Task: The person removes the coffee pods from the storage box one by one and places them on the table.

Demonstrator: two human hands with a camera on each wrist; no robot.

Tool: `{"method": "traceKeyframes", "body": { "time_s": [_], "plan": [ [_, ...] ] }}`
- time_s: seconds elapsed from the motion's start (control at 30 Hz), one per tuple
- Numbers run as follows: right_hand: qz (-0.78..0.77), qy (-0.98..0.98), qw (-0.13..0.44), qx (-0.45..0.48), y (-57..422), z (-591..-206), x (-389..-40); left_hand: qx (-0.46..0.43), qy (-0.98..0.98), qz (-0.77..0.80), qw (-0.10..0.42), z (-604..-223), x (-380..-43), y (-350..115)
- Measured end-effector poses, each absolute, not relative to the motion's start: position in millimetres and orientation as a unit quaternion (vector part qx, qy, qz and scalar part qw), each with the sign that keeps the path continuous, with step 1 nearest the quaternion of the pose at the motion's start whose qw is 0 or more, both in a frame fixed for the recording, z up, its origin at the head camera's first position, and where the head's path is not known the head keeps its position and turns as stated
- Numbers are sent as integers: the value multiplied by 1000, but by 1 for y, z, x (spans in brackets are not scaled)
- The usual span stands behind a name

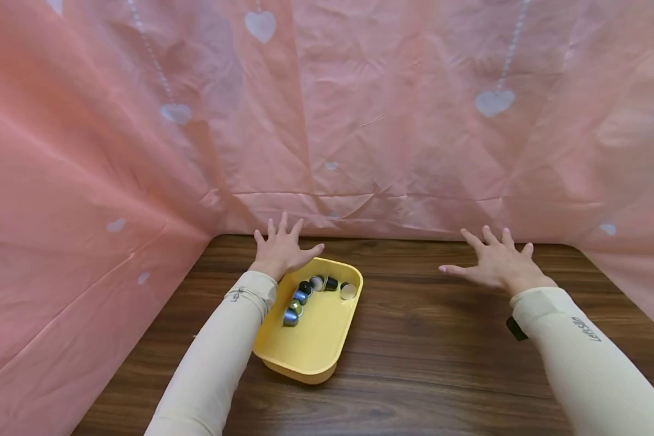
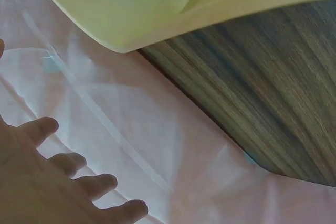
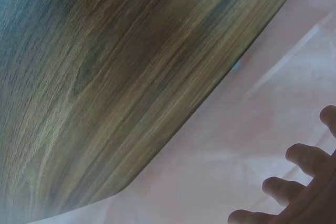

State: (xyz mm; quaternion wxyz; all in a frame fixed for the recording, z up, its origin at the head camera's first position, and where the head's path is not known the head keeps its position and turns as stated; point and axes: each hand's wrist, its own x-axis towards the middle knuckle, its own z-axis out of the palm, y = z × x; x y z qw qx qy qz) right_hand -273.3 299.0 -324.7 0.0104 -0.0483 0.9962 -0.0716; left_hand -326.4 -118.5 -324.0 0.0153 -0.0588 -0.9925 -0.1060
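My left hand (image 1: 284,249) is held over the far left corner of a yellow tray (image 1: 327,357), fingers spread and holding nothing. Inside the tray lie several coffee capsules: a blue one (image 1: 290,318), a green one (image 1: 296,306), a black one (image 1: 331,283) and one showing its pale lid (image 1: 348,292), among others. They sit in a curved row along the left and far sides. Over the right part of the table my right hand (image 1: 496,263) is stretched out with spread fingers, apart from any object. In the left wrist view, part of the tray (image 2: 126,24) shows beyond the fingers.
The dark wooden table (image 1: 414,363) has rounded far corners. Pink cloth (image 1: 392,121) with pale hearts hangs behind it and along both sides. A small dark object (image 1: 516,329) shows at the right sleeve's cuff.
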Motion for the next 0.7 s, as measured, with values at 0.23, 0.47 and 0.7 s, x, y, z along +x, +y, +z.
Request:
{"method": "traceKeyframes", "body": {
  "time_s": [0.23,0.47,0.7],
  "plan": [
    [-71,996,11,-50,301,-325,-274,-55,-993,-108,11,-323,-328,-120],
    [-72,996,16,-49,304,-325,-274,-54,-992,-113,9,-323,-329,-120],
    [-75,996,14,-51,305,-324,-274,-52,-991,-124,4,-324,-326,-123]
  ]
}}
